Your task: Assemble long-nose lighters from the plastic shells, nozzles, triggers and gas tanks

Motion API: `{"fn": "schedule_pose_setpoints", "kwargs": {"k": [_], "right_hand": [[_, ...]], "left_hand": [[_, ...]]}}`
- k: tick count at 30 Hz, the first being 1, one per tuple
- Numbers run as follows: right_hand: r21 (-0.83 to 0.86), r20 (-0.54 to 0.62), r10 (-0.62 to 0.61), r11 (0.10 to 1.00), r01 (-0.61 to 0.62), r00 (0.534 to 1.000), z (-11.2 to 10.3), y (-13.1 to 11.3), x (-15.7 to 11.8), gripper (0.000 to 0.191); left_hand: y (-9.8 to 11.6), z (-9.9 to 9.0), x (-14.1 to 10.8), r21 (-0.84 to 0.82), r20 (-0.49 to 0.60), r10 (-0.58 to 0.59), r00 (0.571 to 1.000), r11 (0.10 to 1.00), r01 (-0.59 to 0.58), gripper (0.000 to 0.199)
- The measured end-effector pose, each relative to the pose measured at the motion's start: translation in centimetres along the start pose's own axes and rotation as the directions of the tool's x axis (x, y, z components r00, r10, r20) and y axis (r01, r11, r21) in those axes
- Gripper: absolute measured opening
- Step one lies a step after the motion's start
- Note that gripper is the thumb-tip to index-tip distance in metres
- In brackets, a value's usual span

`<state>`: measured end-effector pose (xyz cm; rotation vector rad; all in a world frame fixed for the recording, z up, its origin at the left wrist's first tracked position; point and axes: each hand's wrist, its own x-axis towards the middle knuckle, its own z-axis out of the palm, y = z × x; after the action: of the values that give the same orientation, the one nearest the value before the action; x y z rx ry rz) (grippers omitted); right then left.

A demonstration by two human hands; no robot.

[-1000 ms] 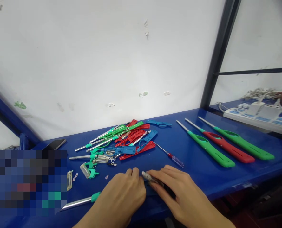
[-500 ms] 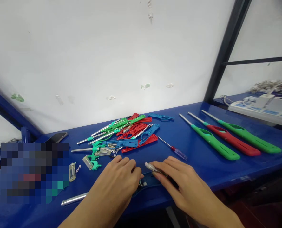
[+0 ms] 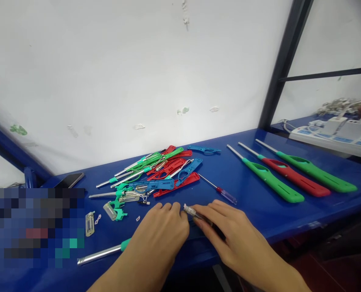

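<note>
My right hand (image 3: 225, 229) pinches a clear plastic lighter fuel tank (image 3: 191, 210), its white-tipped end sticking out to the left. Close against that end is my left hand (image 3: 168, 227), fingers curled down; whatever they hold is hidden. Under my left wrist lies a silver lighter barrel (image 3: 99, 254) with a green collar (image 3: 125, 245). A blue lighter casing beneath my hands is mostly covered. Left of my left hand are a small pale piece (image 3: 138, 218) and loose clear fuel tanks (image 3: 89, 224).
Opened lighters with red casing halves (image 3: 171, 168), blue casing halves (image 3: 156, 184) and green parts form a pile behind my hands. A screwdriver (image 3: 225, 194) lies right of it. Whole lighters (image 3: 292, 174) lie farther right. A phone (image 3: 70, 180) is at back left, a power strip (image 3: 335, 138) at far right.
My left hand has moved right, up to the tank's end, uncovering the green collar and the small pale piece. My right hand keeps its hold on the tank. The view has shifted slightly.
</note>
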<state>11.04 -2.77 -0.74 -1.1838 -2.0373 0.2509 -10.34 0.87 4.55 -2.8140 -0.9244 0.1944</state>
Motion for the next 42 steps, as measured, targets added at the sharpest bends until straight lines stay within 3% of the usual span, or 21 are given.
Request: {"fn": "schedule_pose_setpoints", "kwargs": {"k": [10,19,24,29,33,37,42], "right_hand": [[0.132,-0.009,0.092,0.987,-0.09,0.996,-0.4,-0.1,0.1,0.025],[0.189,0.042,0.159,0.968,-0.164,0.986,-0.8,-0.3,0.3,0.021],[0.203,0.021,0.163,0.965,-0.164,0.986,-0.5,-0.1,0.1,0.021],[0.194,-0.009,0.149,0.97,-0.145,0.989,-0.3,0.1,0.0,0.021],[0.186,-0.01,0.153,0.971,-0.148,0.988,-0.2,0.1,0.0,0.02],[0.18,-0.02,0.162,0.971,-0.155,0.987,-0.2,0.0,0.0,0.021],[0.18,0.013,0.118,0.976,-0.119,0.993,-0.4,-0.2,0.2,0.019]], "left_hand": [[0.4,-1.0,-0.1,0.131,0.052,0.067,0.996,0.989,-0.073,0.043],[-0.8,-4.8,0.7,0.173,0.101,0.167,0.981,0.968,-0.183,0.023],[-2.1,-4.4,1.2,0.165,0.08,0.214,0.974,0.96,-0.224,0.026],[-2.8,-3.8,-0.2,0.133,-0.001,0.249,0.969,0.96,-0.247,0.031],[-3.3,-2.7,-1.5,0.062,-0.109,0.181,0.978,0.983,-0.175,0.033],[-3.3,-0.3,-1.9,-0.113,-0.239,0.033,0.971,0.992,-0.061,0.022],[-2.2,2.2,-2.4,-0.346,-0.396,-0.213,0.893,0.936,0.07,0.023]]}}
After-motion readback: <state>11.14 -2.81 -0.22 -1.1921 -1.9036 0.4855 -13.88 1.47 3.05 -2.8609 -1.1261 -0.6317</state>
